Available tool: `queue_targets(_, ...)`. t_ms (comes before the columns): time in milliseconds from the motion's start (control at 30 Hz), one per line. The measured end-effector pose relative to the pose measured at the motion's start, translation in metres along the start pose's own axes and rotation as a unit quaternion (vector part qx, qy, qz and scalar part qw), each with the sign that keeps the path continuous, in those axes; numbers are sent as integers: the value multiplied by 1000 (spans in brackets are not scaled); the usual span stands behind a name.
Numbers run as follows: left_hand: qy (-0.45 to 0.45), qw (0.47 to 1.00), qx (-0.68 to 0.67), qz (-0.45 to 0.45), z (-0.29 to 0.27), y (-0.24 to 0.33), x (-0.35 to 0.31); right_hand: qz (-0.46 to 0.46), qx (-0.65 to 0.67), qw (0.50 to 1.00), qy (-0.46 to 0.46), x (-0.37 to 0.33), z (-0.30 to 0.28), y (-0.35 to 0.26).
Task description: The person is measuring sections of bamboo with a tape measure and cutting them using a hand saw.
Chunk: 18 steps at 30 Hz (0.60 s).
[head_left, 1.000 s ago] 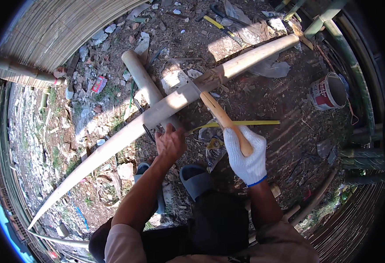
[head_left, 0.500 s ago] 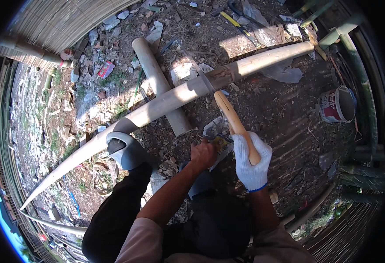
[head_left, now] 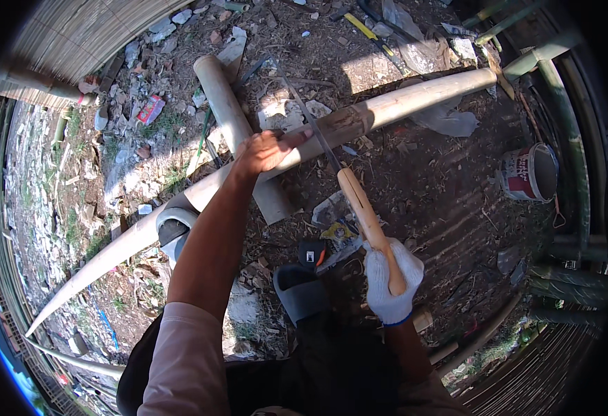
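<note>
A long, pale, tapering bamboo pole (head_left: 421,98) is lying across a shorter, thick bamboo log (head_left: 221,104). On the pole's near side, the white-gloved right hand (head_left: 394,281) is grasping a handsaw (head_left: 363,208) by its curved, light-wood handle, the thin metal blade crossing the pole. The bare left hand (head_left: 263,151) is resting atop the pole; whether its fingers are clenching, I cannot tell. A black-and-orange tape measure (head_left: 311,254) is sitting nearer the body than the pole.
</note>
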<state>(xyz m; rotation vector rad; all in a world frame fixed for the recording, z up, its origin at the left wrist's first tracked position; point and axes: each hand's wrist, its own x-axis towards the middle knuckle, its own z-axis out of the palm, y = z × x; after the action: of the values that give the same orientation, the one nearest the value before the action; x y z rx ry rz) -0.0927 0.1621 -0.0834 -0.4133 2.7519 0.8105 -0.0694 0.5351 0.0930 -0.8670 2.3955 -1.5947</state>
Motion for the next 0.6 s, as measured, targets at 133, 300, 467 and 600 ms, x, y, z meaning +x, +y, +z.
queue_targets(133, 19, 996, 92, 3, 23, -19, 1, 13, 7, 999, -34, -9, 0, 14)
queue_targets(300, 237, 943, 128, 194, 29, -22, -5, 2, -27, 1000, -1, -51, -19, 27)
queue_targets(467, 456, 768, 291, 344, 50, -44, -1, 60, 52, 997, 12, -86, -42, 14)
queue_targets(600, 372, 840, 318, 234, 49, -40, -2, 38, 57, 996, 53, -39, -7, 30)
